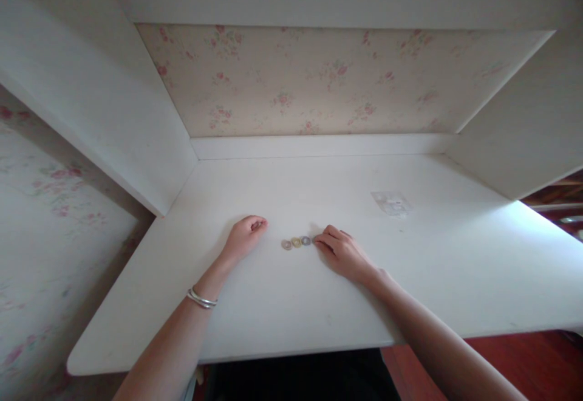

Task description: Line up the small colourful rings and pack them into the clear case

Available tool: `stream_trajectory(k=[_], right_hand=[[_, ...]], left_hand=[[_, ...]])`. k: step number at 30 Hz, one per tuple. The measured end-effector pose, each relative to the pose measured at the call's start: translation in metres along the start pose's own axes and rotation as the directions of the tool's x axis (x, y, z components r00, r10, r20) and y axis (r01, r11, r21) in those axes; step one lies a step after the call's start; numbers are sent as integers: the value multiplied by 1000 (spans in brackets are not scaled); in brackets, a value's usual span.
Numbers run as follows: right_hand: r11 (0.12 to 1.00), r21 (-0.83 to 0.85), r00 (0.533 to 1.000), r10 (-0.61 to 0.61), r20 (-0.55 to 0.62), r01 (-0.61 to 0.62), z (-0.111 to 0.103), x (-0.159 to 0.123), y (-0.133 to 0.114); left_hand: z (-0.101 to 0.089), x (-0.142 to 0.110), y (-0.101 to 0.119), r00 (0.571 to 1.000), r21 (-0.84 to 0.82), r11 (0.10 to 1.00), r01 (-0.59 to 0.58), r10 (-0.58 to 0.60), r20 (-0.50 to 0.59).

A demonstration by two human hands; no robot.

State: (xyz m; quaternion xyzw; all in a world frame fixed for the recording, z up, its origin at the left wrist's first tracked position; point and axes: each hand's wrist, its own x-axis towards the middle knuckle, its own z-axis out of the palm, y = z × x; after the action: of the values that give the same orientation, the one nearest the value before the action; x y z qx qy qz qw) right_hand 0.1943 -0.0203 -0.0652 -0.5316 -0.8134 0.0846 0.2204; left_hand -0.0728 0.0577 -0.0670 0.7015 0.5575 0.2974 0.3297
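Three small round, ring-like pieces lie in a row on the white desk: a pinkish one, a yellowish one and a grey-blue one. At the right end of this row, my right hand has its fingertips pinched on a greyish ring-like piece, mostly hidden by the fingers. To the left of the row, my left hand rests on the desk, fingers curled in and apart from the pieces. Nothing shows between its fingers. A silver bangle is on the left wrist.
A clear plastic bag lies flat on the white desk, beyond my right hand. White side panels and a back ledge enclose the desk, with flowered wallpaper behind. The desk's front edge is near my body.
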Motion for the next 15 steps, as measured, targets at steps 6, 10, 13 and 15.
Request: stream_trajectory(k=[6,10,13,15], right_hand=[[1000,6,1000,13,-3,-13,1,-2,-2],[997,62,996,39,-80,-34,-2,-3,4],[988,19,963,153,-222,-152,-14,-2,29],[953,-75,913,258,-316,-295,-29,0,55]], left_hand=[[0,0,0,1000,21,1000,-13,14,-9],[0,0,-1,1000,29,1000,-10,10,2],[0,0,-1,1000,31,999,-21,21,-2],[0,0,-1,1000,31,999,-20,20,-7]])
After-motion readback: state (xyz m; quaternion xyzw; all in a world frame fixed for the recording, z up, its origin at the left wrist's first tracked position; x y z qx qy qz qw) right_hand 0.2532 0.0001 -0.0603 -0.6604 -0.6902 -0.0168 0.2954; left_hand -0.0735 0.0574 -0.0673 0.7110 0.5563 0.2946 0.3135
